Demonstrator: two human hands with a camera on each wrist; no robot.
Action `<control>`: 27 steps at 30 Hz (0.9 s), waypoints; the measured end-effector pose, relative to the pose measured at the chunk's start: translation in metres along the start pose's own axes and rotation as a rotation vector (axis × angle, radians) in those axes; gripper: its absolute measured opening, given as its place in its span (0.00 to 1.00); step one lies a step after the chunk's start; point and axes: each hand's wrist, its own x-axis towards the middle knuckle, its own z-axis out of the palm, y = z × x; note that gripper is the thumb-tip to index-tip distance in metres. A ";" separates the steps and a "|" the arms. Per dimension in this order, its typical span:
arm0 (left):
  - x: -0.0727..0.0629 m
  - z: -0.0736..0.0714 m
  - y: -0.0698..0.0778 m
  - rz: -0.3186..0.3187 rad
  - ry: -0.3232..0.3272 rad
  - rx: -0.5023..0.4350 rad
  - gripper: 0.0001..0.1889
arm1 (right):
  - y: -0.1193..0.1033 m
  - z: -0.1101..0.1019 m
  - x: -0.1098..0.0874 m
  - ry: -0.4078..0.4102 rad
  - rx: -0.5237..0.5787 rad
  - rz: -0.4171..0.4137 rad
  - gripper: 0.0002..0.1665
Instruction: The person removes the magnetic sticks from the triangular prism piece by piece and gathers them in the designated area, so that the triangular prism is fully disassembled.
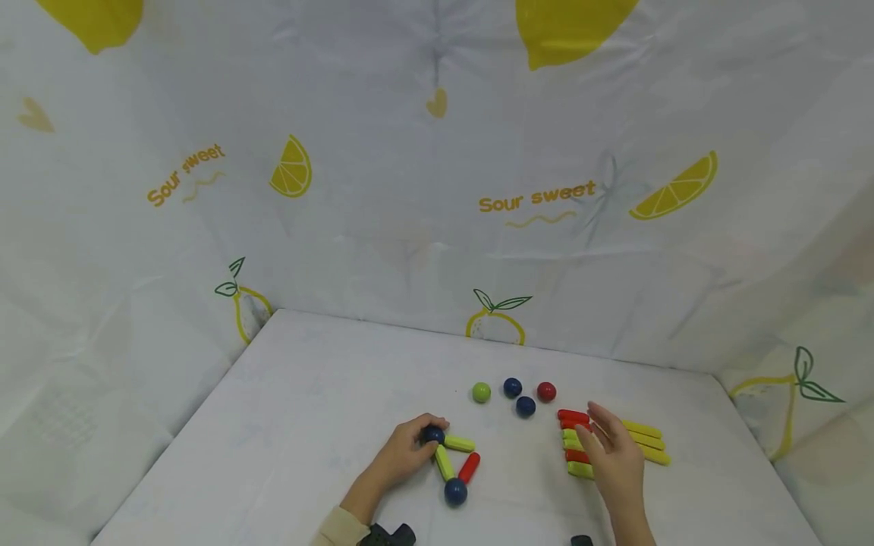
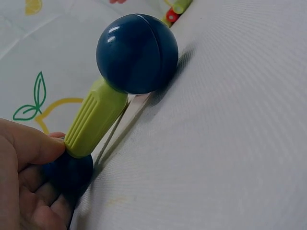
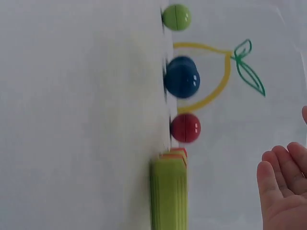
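Observation:
My left hand (image 1: 404, 452) holds a dark blue ball (image 1: 433, 434) between thumb and fingers. Two light green rods extend from this ball; one green rod (image 1: 444, 462) links it to a second blue ball (image 1: 455, 491). A red rod (image 1: 470, 468) runs from that second ball towards the other green rod (image 1: 460, 443). In the left wrist view the thumb lies at the end of the green rod (image 2: 96, 120). Over a row of short red and green rods (image 1: 580, 469) is my right hand (image 1: 620, 466), fingers extended and nothing held; it partly hides them.
Behind the rods are a green ball (image 1: 481, 392), two blue balls (image 1: 526, 406) and a red ball (image 1: 546, 391). Longer yellow rods (image 1: 645, 440) lie right of the short ones. A lemon-print cloth (image 1: 382, 250) rises behind the white tabletop (image 1: 328, 379).

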 end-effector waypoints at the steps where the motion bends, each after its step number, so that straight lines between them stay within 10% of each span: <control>1: 0.000 0.000 0.000 0.004 0.001 0.003 0.14 | -0.010 0.003 -0.005 -0.043 0.034 0.004 0.28; 9: 0.000 0.000 0.002 0.020 -0.006 0.016 0.14 | -0.044 0.036 -0.030 -0.347 0.210 0.056 0.25; 27: 0.000 0.000 0.000 0.099 -0.012 0.063 0.14 | -0.041 0.094 -0.039 -0.672 0.294 0.039 0.29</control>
